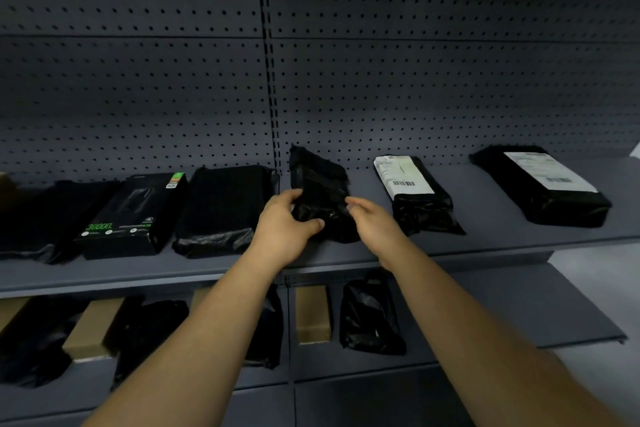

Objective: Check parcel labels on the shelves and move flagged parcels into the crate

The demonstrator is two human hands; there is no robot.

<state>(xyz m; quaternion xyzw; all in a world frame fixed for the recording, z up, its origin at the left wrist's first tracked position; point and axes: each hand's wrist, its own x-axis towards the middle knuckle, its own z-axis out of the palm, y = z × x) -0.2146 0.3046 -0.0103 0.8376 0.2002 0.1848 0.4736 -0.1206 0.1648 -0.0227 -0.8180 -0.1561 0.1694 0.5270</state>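
Black parcel (320,191) between both hands' fingers (304,224).

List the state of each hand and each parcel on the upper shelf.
left hand: gripping the tilted black parcel
right hand: fingers at the parcel's right edge, grip unclear
tilted black parcel: raised at its far end, no label showing
labelled parcel: lying flat, label up
large labelled parcel: lying flat, label up
power bank box: lying flat, closed
plain black parcel: lying flat, no label showing
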